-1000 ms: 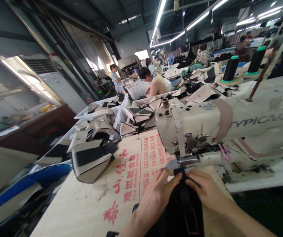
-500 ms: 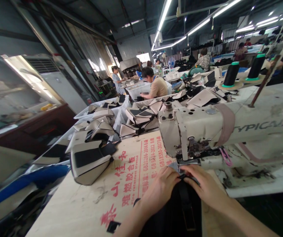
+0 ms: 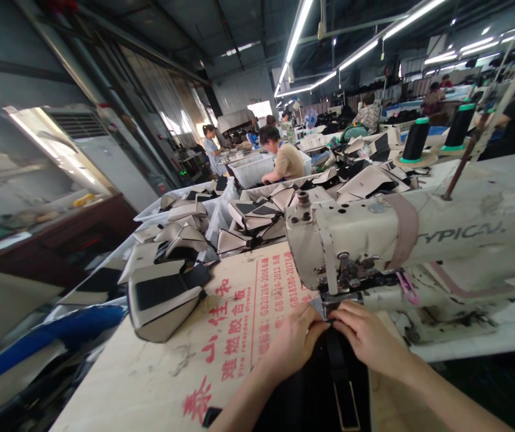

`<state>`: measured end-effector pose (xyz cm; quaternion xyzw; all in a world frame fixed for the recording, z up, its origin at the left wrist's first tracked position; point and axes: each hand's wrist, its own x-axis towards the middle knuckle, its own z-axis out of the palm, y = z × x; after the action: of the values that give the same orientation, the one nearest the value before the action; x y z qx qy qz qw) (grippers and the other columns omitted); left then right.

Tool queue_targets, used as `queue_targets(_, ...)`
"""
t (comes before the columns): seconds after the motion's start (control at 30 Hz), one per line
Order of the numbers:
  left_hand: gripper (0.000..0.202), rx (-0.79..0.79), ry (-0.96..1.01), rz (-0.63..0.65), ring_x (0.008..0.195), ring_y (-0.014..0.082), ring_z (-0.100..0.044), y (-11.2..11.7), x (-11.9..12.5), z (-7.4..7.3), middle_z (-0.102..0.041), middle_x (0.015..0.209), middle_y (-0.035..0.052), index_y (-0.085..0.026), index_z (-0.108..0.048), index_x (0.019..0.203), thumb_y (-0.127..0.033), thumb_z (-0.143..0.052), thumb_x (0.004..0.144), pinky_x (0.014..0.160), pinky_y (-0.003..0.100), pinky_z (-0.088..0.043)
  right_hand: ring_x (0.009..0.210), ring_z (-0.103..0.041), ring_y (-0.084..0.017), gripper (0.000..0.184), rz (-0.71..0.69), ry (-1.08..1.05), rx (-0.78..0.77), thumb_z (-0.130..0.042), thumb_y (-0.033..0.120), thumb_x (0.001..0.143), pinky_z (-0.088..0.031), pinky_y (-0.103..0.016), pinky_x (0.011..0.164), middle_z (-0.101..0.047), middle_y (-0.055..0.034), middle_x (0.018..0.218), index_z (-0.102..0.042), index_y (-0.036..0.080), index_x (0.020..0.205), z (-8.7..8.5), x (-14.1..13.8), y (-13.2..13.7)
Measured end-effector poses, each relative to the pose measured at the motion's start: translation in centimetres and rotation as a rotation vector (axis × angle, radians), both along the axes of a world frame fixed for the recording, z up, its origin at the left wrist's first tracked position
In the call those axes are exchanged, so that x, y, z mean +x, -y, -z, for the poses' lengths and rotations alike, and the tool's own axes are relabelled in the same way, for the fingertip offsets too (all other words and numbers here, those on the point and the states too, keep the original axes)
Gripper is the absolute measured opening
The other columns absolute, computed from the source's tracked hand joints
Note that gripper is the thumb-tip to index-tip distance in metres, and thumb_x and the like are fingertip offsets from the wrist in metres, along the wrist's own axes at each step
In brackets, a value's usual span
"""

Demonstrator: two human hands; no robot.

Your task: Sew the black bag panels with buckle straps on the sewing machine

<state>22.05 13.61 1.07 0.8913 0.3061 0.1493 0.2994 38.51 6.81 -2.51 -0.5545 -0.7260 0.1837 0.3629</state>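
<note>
A black fabric piece (image 3: pixel 302 393) hangs toward me in front of the sewing machine (image 3: pixel 351 234). On it lies a black strap (image 3: pixel 337 354) with a rectangular metal buckle (image 3: pixel 347 408). My left hand (image 3: pixel 295 339) pinches the upper edge of the piece from the left, just below the presser foot area. My right hand (image 3: pixel 365 336) grips the same edge from the right, its thumb and fingertips close to the left ones. The needle and the exact spot under it are hidden behind the machine head and my fingers.
Beige-and-black sewn pieces fill white bins (image 3: pixel 221 222) beyond the plywood board (image 3: pixel 149 384); one such piece (image 3: pixel 165 300) rests on the board. Black thread spools (image 3: pixel 415 141) stand behind the machine. A person in a tan shirt (image 3: pixel 288 161) sits farther back.
My right fingers have drawn in closer to my left fingertips at the fabric edge. The strap and buckle have shifted slightly, and the camera view has moved a little.
</note>
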Motion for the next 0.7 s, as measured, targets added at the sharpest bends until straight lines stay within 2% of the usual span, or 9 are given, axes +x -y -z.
queue_targets(0.2,0.014,0.003,0.021,-0.032,0.076,0.0121,-0.050,0.2,0.3,0.5,-0.053,0.080,0.0004,-0.016,-0.050,0.076,-0.022,-0.042,0.086,0.068,0.023,-0.041,0.086,-0.051,-0.016,0.020,0.059,-0.101,-0.021,-0.034,0.024,0.090,-0.043,-0.030,0.077,-0.054,-0.0044,0.088,-0.052,0.018,0.084,0.9,-0.8,0.6)
queue_targets(0.33,0.017,0.004,0.020,-0.032,0.078,0.0130,-0.052,0.3,0.2,-0.1,-0.056,0.082,0.0013,-0.016,-0.053,0.077,-0.026,-0.041,0.086,0.071,0.024,-0.042,0.084,-0.051,-0.016,0.021,0.062,-0.119,0.007,-0.035,0.024,0.090,-0.041,-0.030,0.076,-0.055,-0.0042,0.086,-0.052,0.018,0.081,1.2,-0.9,0.3)
queue_targets(0.4,0.017,-0.021,-0.011,-0.011,0.082,0.0139,-0.053,0.8,-0.5,-0.5,-0.058,0.086,0.0022,-0.017,-0.055,0.084,-0.027,-0.041,0.085,0.074,0.025,-0.043,0.082,-0.050,-0.016,0.021,0.059,-0.120,0.036,-0.035,0.024,0.090,-0.040,-0.029,0.075,-0.056,-0.0038,0.084,-0.053,0.018,0.081,1.4,-0.7,0.3)
queue_targets(0.47,0.020,-0.016,-0.062,-0.030,0.091,0.0162,-0.054,1.5,-1.4,-0.4,-0.059,0.098,0.0037,-0.019,-0.055,0.099,-0.025,-0.046,0.082,0.081,0.028,-0.043,0.080,-0.050,-0.016,0.021,0.055,-0.121,0.056,-0.036,0.025,0.090,-0.040,-0.029,0.074,-0.056,-0.0033,0.082,-0.054,0.018,0.081,1.6,-0.6,0.4)
queue_targets(0.57,0.043,0.056,-0.131,-0.127,0.107,0.0212,-0.049,2.5,-2.1,0.6,-0.054,0.118,0.0064,-0.021,-0.046,0.119,-0.017,-0.050,0.076,0.093,0.035,-0.038,0.079,-0.050,-0.015,0.022,0.050,-0.123,0.061,-0.036,0.027,0.091,-0.039,-0.029,0.073,-0.055,-0.0030,0.080,-0.054,0.018,0.081,1.7,-0.3,0.7)
queue_targets(0.63,0.043,0.065,-0.128,-0.142,0.111,0.0211,-0.048,2.7,-1.8,1.3,-0.053,0.122,0.0064,-0.020,-0.047,0.120,-0.013,-0.043,0.078,0.097,0.036,-0.036,0.080,-0.050,-0.015,0.023,0.033,-0.120,0.061,-0.035,0.027,0.091,-0.039,-0.029,0.074,-0.055,-0.0032,0.081,-0.054,0.018,0.082,1.8,-0.1,0.8)
queue_targets(0.7,0.040,0.016,-0.085,-0.072,0.110,0.0184,-0.050,2.6,-1.3,1.5,-0.056,0.119,0.0043,-0.021,-0.051,0.117,-0.011,-0.039,0.080,0.097,0.033,-0.037,0.080,-0.050,-0.015,0.022,0.016,-0.115,0.063,-0.036,0.027,0.091,-0.039,-0.029,0.074,-0.055,-0.0032,0.081,-0.054,0.018,0.082,1.7,0.1,0.8)
